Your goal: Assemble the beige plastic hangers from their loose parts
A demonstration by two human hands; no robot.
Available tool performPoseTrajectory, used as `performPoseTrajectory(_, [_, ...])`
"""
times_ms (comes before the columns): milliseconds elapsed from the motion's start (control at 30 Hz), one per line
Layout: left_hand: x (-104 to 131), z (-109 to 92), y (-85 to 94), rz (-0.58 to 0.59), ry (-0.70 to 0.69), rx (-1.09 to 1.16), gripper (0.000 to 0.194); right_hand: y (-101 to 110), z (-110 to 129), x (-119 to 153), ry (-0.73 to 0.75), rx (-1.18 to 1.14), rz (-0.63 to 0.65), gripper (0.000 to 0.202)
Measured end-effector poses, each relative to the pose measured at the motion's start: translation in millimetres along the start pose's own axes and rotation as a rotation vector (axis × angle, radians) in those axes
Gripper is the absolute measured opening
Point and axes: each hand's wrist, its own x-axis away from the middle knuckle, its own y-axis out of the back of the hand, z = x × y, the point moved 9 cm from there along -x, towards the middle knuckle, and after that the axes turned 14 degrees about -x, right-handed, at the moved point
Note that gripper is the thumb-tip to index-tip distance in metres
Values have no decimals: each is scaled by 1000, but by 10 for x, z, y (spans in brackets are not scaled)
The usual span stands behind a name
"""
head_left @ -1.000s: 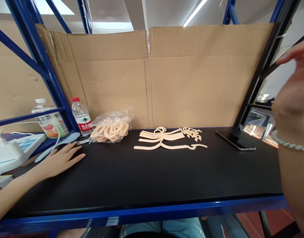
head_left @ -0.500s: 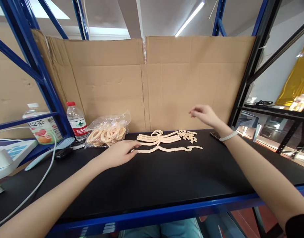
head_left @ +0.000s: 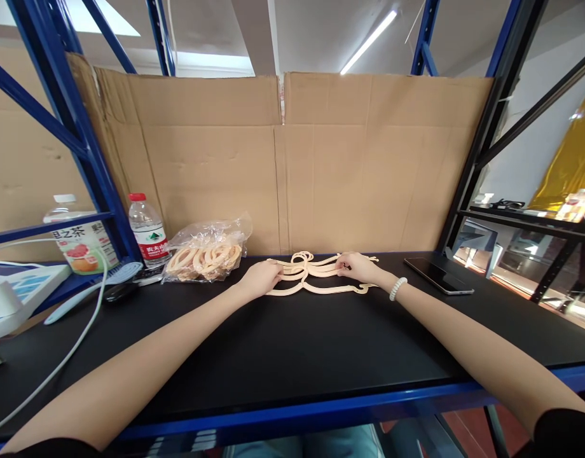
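A knotted bundle of cream-coloured cords (head_left: pixel 302 287) lies toward the back of the black table, gathered at its middle with small loops on top. At its left side, my left hand (head_left: pixel 262 278) is closed, with the fingertips pinching the ends of the strands. My right hand (head_left: pixel 358 264), a pale beaded bracelet on its wrist, has its fingers closed on the strands at the right side. One longer cord curves along the front and curls near the right wrist. Behind the right hand, the small clustered pieces are mostly hidden.
A clear plastic bag (head_left: pixel 206 254) of cream coils sits left, beside a red-capped water bottle (head_left: pixel 148 234). Further left are a blue hairbrush (head_left: pixel 93 287), a white cable (head_left: pixel 89 336) and a drink bottle (head_left: pixel 85 245). A phone (head_left: pixel 438 275) lies right; cardboard (head_left: pixel 216 165) stands behind.
My right hand has come down from the air onto the right side of the cords, uncovering the phone. My left hand has moved slightly right and closed on the left ends.
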Motion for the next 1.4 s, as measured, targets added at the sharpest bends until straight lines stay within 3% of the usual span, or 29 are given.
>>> performPoseTrajectory(300, [-36,86,122,-176,76,-31,16,125,-53,0,-43,21,-166,4])
performPoseTrajectory(467, [-19,224,215,-274,158,10,22,216,80,-40,-16,0,-263,6])
performPoseTrajectory(567, [42,278,345,-319,185,151,25,301,202,-5,4,-31,-297,7])
performPoseTrajectory(667, [136,230,509,-322,119,378,29,324,338,101,33,-183,-237,7])
performPoseTrajectory(767, [278,145,617,-284,76,525,29,254,478,238,47,-345,-77,12])
performPoseTrajectory(933, [506,-10,480,-169,72,801,24,203,586,387,51,-493,117,24])
performPoseTrajectory(1033, [567,-79,356,-141,83,911,23,230,474,422,9,-605,212,34])
performPoseTrajectory(1133, [571,-125,276,-132,82,985,24,485,151,436,-41,-592,54,40])
performPoseTrajectory(1233, [562,-114,202,-141,116,1016,24,733,-280,496,-186,-274,-124,32])
performPoseTrajectory(1333, [568,-91,143,-166,153,986,24,818,-599,560,-352,33,-164,21])
performPoseTrajectory(1400, [573,-101,109,-161,162,973,24,798,-727,580,-425,112,-163,21])
